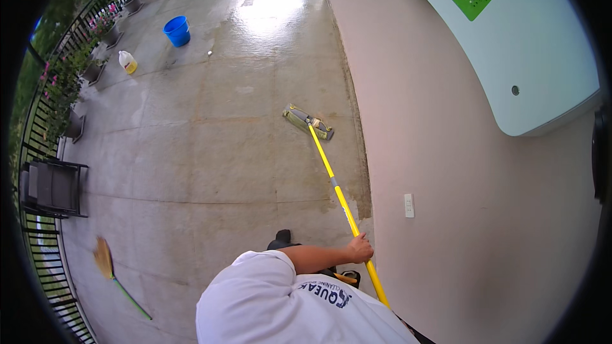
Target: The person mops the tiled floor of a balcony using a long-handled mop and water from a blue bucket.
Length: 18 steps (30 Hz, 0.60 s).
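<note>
My left hand point(361, 248) is closed around the yellow pole point(346, 209) of a flat mop, with my arm reaching across my body to the right. From there the pole slants up and away over the concrete floor point(229, 162). At its far end the flat mop head point(308, 122), fitted with a greenish pad, lies on the floor a short way from the wall. The pole's lower end runs down past my white shirt point(267, 301), which bears writing. My right hand is out of view.
A pink wall point(406, 153) with a wall socket point(409, 205) and a large white wall unit point(516, 48) bounds the right. Leftward are a blue bucket point(177, 32), a plastic jug point(127, 62), a broom point(103, 259), folding chairs point(57, 187), potted flowers point(110, 33) and a railing point(45, 258). The far floor shines wet.
</note>
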Available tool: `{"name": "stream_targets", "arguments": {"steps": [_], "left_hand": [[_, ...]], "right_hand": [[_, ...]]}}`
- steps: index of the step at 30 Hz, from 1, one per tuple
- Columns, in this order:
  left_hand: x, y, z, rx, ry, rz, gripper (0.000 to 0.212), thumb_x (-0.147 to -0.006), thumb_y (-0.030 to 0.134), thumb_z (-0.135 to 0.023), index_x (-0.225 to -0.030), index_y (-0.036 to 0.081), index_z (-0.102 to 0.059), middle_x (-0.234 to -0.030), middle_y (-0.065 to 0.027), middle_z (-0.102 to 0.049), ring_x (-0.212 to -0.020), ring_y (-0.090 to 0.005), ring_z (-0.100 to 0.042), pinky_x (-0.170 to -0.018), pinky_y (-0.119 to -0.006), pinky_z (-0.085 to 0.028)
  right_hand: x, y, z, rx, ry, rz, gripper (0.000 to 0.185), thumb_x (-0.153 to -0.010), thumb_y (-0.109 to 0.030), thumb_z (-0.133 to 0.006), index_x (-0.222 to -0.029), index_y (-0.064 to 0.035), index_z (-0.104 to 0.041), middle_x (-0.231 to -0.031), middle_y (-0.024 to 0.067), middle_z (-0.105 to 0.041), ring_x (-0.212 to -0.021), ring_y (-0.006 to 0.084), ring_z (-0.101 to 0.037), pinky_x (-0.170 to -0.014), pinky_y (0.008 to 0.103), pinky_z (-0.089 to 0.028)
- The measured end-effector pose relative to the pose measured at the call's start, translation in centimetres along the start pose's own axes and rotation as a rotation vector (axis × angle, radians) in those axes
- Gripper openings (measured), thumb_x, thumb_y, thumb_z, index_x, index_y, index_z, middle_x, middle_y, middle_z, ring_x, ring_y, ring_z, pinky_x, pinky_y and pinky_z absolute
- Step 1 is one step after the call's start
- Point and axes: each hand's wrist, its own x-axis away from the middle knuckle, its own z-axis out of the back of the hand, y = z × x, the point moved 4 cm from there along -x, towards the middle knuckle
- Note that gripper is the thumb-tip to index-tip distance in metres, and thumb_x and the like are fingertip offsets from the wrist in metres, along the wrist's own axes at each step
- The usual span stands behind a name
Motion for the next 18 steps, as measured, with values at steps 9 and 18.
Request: {"name": "stream_targets", "arguments": {"steps": [9, 18], "left_hand": [[8.3, -18.8, 8.4, 0.076, 0.331, 0.588, 0.050, -0.077, 0.007, -0.049, -0.124, 0.025, -0.044, -0.121, -0.0033, -0.046, -0.112, -0.0190, -0.045, -0.101, -0.055, -0.019], [39.7, -18.4, -3.8, 0.248, 0.222, 1.612, 0.045, -0.080, 0.008, -0.046, -0.122, 0.022, -0.043, -0.118, -0.0056, -0.049, -0.111, -0.0234, -0.046, -0.100, -0.054, -0.021]], "right_hand": [[-21.1, -10.2, 7.0, -0.039, 0.319, 0.065, 0.042, -0.076, -0.026, -0.060, -0.116, -0.0169, -0.054, -0.073, 0.0131, -0.062, -0.065, 0.0316, -0.060, -0.058, 0.0427, -0.047], [-50.5, -21.8, 19.1, -0.088, 0.348, 0.249, 0.044, -0.073, -0.008, -0.051, -0.117, -0.0132, -0.052, -0.102, 0.0148, -0.059, -0.094, 0.0303, -0.058, -0.079, 0.0395, -0.048]]}}
